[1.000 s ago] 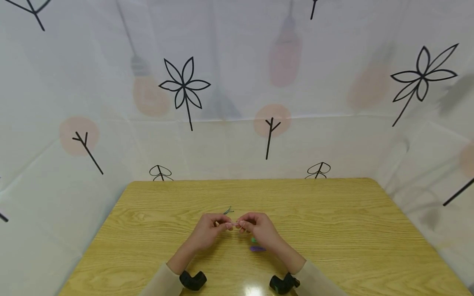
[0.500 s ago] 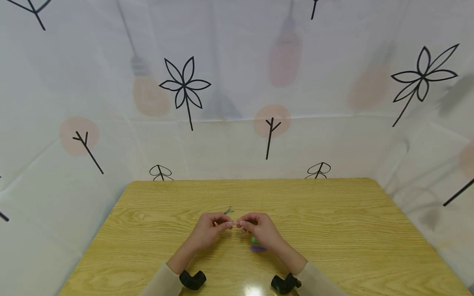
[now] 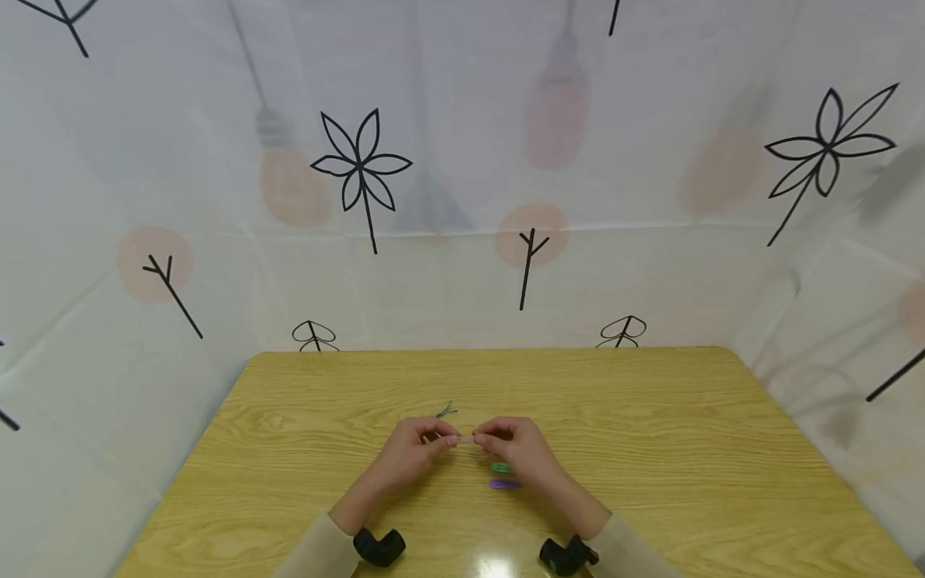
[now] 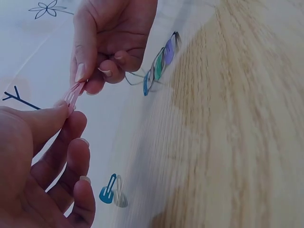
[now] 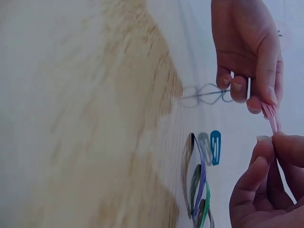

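A pink snap hair clip spans the gap between my two hands, raised over the wooden table. My left hand pinches one end of it between thumb and index finger. The other end sits in the thumb-and-finger pinch of my right hand. Seen from the left wrist, the pink clip looks slotted, with thin strips side by side; both ends are covered by fingertips. Close beside the right hand lie a green hair clip and a purple hair clip.
Beyond the left hand lies a teal hair clip, whose slotted body shows in the left wrist view. The table ends at a white cloth backdrop printed with plants. Black wrist cameras are strapped to both forearms.
My right hand has shifted a little to the right and the left hand slightly too, with the pink hair clip between them. More of the green and purple clips shows.
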`<state>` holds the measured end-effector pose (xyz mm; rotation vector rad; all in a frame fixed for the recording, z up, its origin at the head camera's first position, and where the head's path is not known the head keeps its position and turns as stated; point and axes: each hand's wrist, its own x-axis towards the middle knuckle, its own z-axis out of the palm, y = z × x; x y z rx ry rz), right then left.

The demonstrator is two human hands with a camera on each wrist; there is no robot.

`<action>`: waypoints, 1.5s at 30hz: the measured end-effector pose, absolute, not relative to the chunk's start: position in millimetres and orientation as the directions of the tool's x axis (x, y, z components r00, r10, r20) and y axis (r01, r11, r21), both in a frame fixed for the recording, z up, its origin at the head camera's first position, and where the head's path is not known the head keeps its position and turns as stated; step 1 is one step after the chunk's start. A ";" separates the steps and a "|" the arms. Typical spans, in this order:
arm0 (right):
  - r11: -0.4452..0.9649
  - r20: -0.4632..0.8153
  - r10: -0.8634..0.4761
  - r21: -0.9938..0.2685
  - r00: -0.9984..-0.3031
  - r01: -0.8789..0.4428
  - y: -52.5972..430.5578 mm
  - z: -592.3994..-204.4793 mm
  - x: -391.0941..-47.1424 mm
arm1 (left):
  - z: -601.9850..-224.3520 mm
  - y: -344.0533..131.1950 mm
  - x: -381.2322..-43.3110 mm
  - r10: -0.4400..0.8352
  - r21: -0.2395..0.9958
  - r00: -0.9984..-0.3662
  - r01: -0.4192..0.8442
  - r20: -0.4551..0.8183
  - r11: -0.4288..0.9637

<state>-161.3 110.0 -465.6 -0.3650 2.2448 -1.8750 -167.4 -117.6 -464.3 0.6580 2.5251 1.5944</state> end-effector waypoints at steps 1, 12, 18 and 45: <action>0.178 0.010 -0.306 -0.982 -0.952 -0.068 110.9 -465.2 -160.4 | -464.3 -116.7 -167.0 0.400 0.878 -0.903 0.312 0.155 0.363; 0.226 0.032 -0.338 -0.968 -0.941 -0.114 123.9 -462.4 -150.9 | -471.2 -105.9 -159.9 0.432 0.884 -0.888 0.322 0.158 0.340; 0.308 0.060 -0.374 -0.933 -0.925 -0.185 132.8 -463.5 -145.3 | -475.5 -100.8 -153.6 0.476 0.889 -0.870 0.313 0.127 0.334; 0.357 0.013 -0.594 -0.892 -0.804 -0.278 163.0 -470.9 -119.5 | -480.2 -85.0 -133.8 0.660 0.856 -0.747 0.395 0.087 0.334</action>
